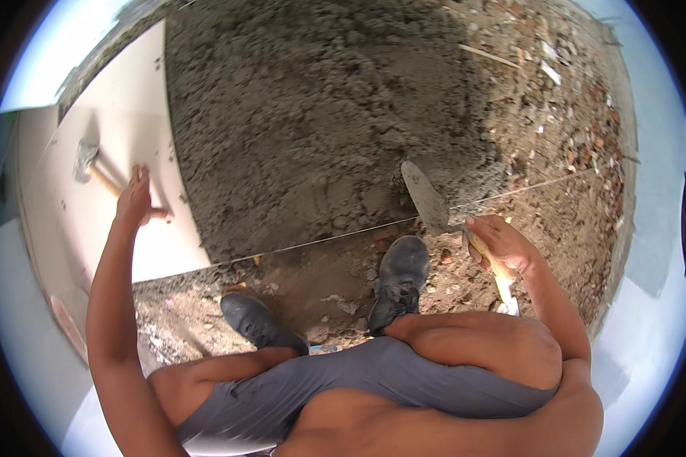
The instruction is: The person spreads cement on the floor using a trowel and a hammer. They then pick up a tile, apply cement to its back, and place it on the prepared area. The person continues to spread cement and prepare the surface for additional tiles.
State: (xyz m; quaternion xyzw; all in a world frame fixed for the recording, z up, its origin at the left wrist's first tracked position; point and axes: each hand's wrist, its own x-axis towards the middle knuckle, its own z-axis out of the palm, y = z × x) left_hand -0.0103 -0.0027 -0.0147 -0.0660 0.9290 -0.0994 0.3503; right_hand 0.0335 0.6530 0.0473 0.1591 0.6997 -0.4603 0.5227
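My left hand (pixel 137 202) is over the large pale tile (pixel 160 244) at the left, fingers stretched out and thumb apart. Beside it is a hammer (pixel 105 177) with a grey head and wooden handle; the handle's end is hidden by the hand. My right hand (pixel 499 242) is closed around the wooden handle of a trowel (pixel 425 199). The trowel's blade points forward and left, over the near edge of the wet grey mortar bed (pixel 320 114). A taut string (pixel 312 242) passes along that edge, close to the blade.
Bare earth with rubble (pixel 572 137) lies to the right, with a thin stick (pixel 489 55) on it. My shoes (pixel 404 266) stand on the soil behind the string. Pale blue walls (pixel 655 221) rise at both sides.
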